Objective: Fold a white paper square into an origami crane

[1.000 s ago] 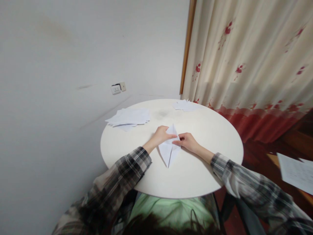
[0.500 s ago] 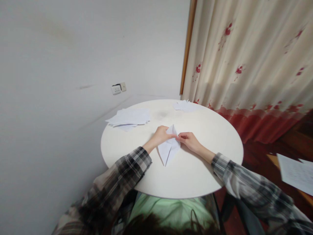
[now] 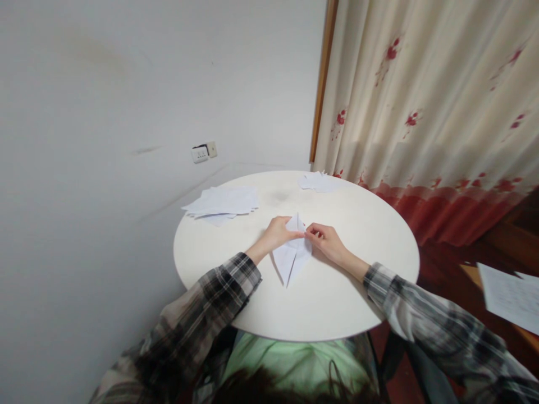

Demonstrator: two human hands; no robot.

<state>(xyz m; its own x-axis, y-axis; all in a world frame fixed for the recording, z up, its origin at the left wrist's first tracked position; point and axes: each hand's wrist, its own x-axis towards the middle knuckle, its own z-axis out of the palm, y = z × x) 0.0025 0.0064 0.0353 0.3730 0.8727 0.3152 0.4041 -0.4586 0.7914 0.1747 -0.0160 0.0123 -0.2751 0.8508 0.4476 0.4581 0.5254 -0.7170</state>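
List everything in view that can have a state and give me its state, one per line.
folded paper, creased to a long point, lying on the round table
left hand, grip shut on the folded paper's upper part
right hand, fingertips pinching the same paper
sheet stack, unfolded, loosely fanned
small paper pile, lying at the table's far edge
curtain, drawn shut

Nothing legible is showing anywhere in this view.

The loose sheet (image 3: 507, 297) at the right edge is showing faint grey lines that look like writing, but they are coming out too small and blurred to read. The folded paper (image 3: 292, 257) and the pile of sheets (image 3: 223, 201) are showing only plain white faces. The wall socket (image 3: 204, 151) is carrying dark marks too tiny to make out.
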